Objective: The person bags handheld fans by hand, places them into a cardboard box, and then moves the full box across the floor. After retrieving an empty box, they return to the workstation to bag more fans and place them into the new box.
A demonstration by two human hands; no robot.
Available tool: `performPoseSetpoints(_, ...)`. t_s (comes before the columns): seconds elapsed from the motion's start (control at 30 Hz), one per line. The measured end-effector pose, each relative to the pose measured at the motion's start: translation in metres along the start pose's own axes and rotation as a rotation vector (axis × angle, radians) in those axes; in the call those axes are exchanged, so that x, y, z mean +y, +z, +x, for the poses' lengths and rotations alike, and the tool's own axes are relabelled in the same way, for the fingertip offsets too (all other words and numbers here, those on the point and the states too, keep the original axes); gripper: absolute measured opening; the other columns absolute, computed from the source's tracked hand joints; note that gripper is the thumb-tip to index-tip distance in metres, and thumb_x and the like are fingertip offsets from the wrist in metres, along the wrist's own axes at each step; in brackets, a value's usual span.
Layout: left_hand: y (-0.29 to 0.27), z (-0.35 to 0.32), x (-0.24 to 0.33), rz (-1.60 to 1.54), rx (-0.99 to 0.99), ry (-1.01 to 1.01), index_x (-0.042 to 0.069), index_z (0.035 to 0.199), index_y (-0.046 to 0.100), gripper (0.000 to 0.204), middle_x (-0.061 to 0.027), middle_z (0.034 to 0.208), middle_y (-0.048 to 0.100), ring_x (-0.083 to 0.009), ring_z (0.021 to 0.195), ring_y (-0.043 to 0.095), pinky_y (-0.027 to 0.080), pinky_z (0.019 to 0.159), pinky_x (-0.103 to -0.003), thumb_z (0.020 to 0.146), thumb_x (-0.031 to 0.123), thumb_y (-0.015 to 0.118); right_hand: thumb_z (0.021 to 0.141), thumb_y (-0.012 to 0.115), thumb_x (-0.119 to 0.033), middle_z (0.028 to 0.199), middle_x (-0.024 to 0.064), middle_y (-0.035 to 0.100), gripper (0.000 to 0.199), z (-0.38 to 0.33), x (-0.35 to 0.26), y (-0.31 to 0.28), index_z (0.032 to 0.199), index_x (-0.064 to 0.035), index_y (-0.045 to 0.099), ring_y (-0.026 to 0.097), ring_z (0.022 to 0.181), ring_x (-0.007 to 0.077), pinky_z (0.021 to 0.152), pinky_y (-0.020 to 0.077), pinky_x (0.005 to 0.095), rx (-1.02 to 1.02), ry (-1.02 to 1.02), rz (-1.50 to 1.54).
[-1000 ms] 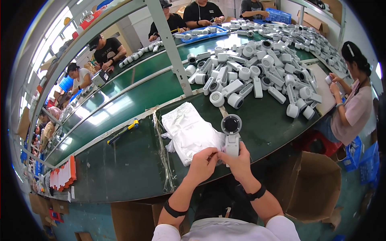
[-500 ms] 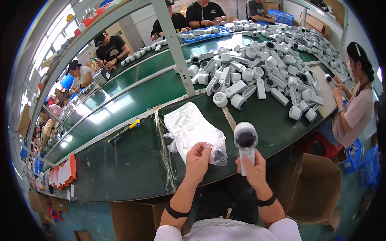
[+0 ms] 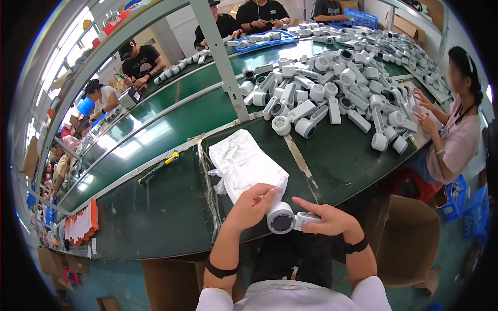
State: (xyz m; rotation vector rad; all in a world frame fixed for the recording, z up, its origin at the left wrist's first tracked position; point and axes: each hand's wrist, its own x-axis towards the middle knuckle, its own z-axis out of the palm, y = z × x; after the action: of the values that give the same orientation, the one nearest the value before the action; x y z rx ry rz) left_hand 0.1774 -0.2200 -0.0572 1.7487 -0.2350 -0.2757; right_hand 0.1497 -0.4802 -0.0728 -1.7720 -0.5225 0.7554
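A stack of white plastic bags (image 3: 241, 160) lies on the dark green bench in front of me. My left hand (image 3: 254, 205) is closed at its near corner, pinching the edge of a thin bag. Just below those fingers is the round head of a white fabric shaver (image 3: 281, 220), its dark circular face turned up toward me. My right hand (image 3: 329, 220) grips the shaver's handle, with the index finger stretched out toward the bag. Whether the head is inside the bag's mouth I cannot tell.
A large heap of similar shavers (image 3: 332, 93) covers the far right of the bench. A yellow-and-black tool (image 3: 160, 167) lies to the left, beyond it orange-and-white boxes (image 3: 82, 223). A cardboard box (image 3: 407, 243) stands right. A co-worker (image 3: 456, 124) sits at the right.
My right hand has turned the shaver from upright to sideways and brought its head left and down, against my left hand. My left hand stays at the bag's edge.
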Motion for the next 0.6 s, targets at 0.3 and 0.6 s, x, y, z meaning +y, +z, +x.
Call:
performPoseSetpoints(0.3,-0.008,0.0,0.001,0.05,0.155,0.048,-0.002,0.109,0.066,0.025,0.0002,0.077,0.062,-0.0064,0.064,0.054,0.046,0.059,-0.023,0.1,0.018,0.055,0.081,0.076,-0.012,0.104,0.0113,0.067,0.072,0.002,0.007,0.027,0.144,-0.0119,0.041,0.063,0.091,0.0196,0.085,0.0487,0.0304,-0.078,-0.239,0.1)
performPoseSetpoints(0.6,0.004,0.01,0.005,0.038,-0.093,0.011,0.0,0.114,0.066,0.027,-0.0035,0.09,0.066,-0.0087,0.08,0.058,0.048,0.072,-0.024,0.1,0.019,0.055,0.086,0.073,-0.018,0.088,0.0077,0.069,0.103,0.007,0.004,0.027,0.156,-0.011,-0.002,0.06,0.068,0.0114,0.07,0.0495,0.0266,0.232,-0.052,0.041)
